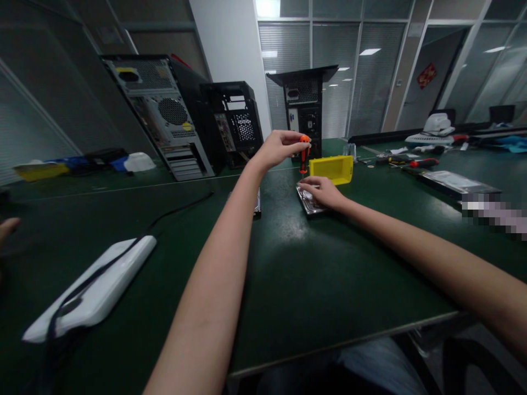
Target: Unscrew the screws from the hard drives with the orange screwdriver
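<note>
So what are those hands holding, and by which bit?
The left hand pinches the screwdriver by the top of its handle. The right hand is at the drive; I can't tell whether it grips anything.

The screwdriver [303, 156] stands almost upright right of the scene's centre, toward the far side. Its handle is black and orange, with orange at the top and an orange collar at the bottom. A thin shaft runs down from the collar; its tip is hidden. Directly beneath lies the hard drive [309, 207], flat, a silvery upper face with a darker edge along its near end. Much of its right part is covered, the left and near edges showing.
</note>
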`<move>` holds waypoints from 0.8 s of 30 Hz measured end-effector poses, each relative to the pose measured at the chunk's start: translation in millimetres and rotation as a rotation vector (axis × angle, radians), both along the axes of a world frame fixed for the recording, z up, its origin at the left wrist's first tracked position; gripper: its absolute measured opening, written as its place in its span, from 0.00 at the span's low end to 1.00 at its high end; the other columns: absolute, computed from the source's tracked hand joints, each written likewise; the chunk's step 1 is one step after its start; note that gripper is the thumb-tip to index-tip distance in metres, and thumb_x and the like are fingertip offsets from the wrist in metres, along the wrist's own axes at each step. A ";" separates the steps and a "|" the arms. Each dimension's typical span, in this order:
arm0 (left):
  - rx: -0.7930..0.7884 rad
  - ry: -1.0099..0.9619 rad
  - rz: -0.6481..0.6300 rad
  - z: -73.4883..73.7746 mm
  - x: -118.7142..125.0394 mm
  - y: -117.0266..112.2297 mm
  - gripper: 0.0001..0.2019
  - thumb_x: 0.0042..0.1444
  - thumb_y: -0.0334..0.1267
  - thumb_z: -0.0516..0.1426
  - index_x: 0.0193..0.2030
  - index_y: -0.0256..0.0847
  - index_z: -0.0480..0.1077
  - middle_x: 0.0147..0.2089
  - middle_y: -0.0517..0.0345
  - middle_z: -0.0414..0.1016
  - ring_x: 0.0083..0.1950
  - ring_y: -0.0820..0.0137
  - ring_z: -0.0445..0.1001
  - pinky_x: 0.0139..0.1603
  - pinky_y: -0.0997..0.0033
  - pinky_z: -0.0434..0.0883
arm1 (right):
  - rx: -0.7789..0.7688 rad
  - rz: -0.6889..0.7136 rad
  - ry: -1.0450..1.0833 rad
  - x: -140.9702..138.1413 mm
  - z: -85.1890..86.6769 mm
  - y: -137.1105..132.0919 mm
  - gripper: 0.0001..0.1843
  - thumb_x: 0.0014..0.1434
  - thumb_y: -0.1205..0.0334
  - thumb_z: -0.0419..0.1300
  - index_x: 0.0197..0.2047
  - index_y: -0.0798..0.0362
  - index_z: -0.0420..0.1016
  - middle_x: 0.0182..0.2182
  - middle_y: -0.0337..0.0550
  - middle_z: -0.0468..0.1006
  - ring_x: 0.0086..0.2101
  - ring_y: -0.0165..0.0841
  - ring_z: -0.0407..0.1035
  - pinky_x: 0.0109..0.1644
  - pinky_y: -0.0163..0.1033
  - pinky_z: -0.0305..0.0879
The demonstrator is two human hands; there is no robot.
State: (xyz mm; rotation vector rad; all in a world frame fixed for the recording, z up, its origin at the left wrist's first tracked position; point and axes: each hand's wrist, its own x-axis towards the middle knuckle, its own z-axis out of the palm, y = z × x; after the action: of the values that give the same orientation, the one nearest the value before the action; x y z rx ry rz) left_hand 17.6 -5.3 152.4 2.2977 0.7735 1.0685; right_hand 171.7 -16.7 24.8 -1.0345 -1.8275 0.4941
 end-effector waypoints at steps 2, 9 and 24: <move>-0.005 0.003 0.001 -0.1 0.8 -0.8 0.15 0.50 0.36 0.61 0.44 0.33 0.76 0.43 0.47 0.79 0.46 0.65 0.74 0.47 0.64 0.71 | 0.000 0.018 -0.021 0.1 0.8 -1.3 0.18 0.60 0.52 0.55 0.40 0.58 0.78 0.35 0.45 0.80 0.37 0.32 0.72 0.44 0.36 0.64; -0.008 0.017 -0.025 -0.8 3.0 0.0 0.15 0.50 0.37 0.61 0.44 0.32 0.75 0.43 0.47 0.78 0.46 0.66 0.74 0.48 0.65 0.70 | -0.021 0.051 -0.050 0.7 0.5 0.7 0.15 0.60 0.56 0.57 0.39 0.58 0.79 0.36 0.47 0.81 0.35 0.32 0.73 0.40 0.35 0.65; 0.031 0.008 -0.053 2.8 3.9 -1.5 0.23 0.43 0.36 0.65 0.48 0.30 0.73 0.47 0.44 0.76 0.47 0.63 0.74 0.50 0.60 0.71 | 0.015 0.010 -0.106 0.3 0.8 2.4 0.15 0.59 0.58 0.58 0.41 0.58 0.81 0.39 0.47 0.81 0.40 0.36 0.74 0.48 0.38 0.65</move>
State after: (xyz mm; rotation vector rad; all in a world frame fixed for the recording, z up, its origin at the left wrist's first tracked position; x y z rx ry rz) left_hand 21.4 -6.7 155.2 2.3366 0.7005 1.0549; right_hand 172.0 -14.3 25.6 -1.0595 -1.9276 0.4373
